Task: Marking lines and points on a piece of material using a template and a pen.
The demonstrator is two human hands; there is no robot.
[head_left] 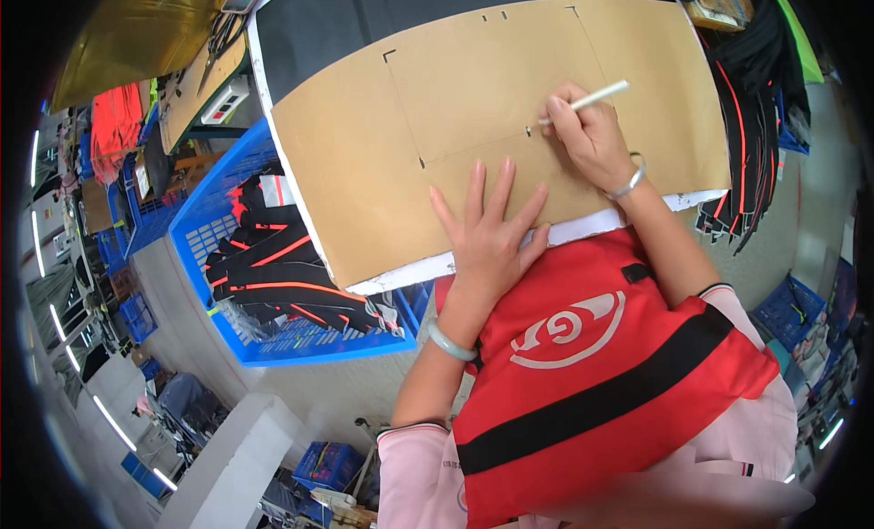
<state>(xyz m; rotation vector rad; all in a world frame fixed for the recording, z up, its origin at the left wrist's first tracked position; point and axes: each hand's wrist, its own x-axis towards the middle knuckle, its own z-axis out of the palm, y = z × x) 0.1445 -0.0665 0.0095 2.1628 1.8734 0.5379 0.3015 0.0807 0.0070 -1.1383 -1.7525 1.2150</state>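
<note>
A brown card template (337, 174) covers most of the tabletop in front of me, over black fabric (328, 28) that shows along its far edge. Thin lines and short dark slots and corner marks lie on the card. My left hand (487, 233) rests flat on its near part with fingers spread. In my right hand (587, 137) is a slim white marking pen (601, 94), slanting up to the right. Its tip is at the card beside a small dark slot (528, 131).
A blue plastic crate (246, 351) below the table's left side holds black pieces with orange stripes (291, 269). Similar striped pieces (742, 156) hang off the right edge. Scissors (218, 42) lie on a wooden table at far left, near a power strip (225, 101).
</note>
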